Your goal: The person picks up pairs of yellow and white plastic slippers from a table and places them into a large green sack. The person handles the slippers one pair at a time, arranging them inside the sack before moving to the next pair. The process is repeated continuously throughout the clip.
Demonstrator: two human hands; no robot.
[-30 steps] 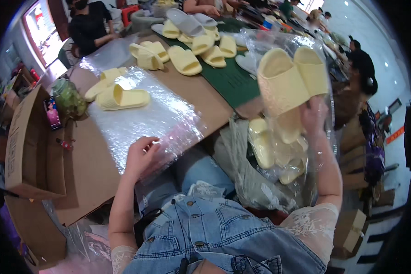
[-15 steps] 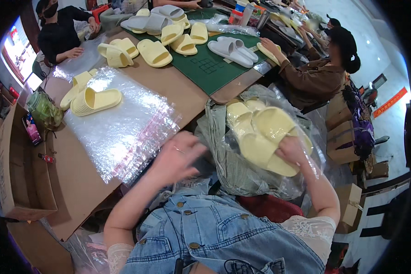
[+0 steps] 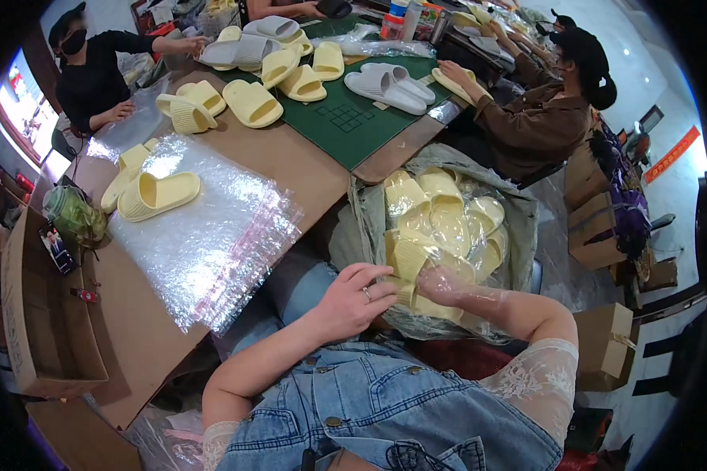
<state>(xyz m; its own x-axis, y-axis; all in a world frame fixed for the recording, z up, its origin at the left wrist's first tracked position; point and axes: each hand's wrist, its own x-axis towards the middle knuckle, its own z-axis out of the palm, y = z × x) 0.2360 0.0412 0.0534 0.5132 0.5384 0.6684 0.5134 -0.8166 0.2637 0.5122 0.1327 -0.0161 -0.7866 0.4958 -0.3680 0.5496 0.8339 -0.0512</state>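
right hand (image 3: 441, 284) now down inside the clear sack of yellow slippers (image 3: 440, 228) beside the table (image 3: 306, 169) — the pair it held up a second ago is among the heap. fingers curl on a slipper through plastic; cannot tell if gripped. left hand (image 3: 352, 300) has come off the bubble bags (image 3: 204, 228), resting loosely closed on the sack's near edge.

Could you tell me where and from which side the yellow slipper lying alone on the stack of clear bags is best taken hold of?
Judging by its pose, take the yellow slipper by its strap band, coming from above. It lies flat, sole down, on the clear bags, so the raised band offers the easiest grip. Both the left hand and the right hand are at the sack of slippers now.
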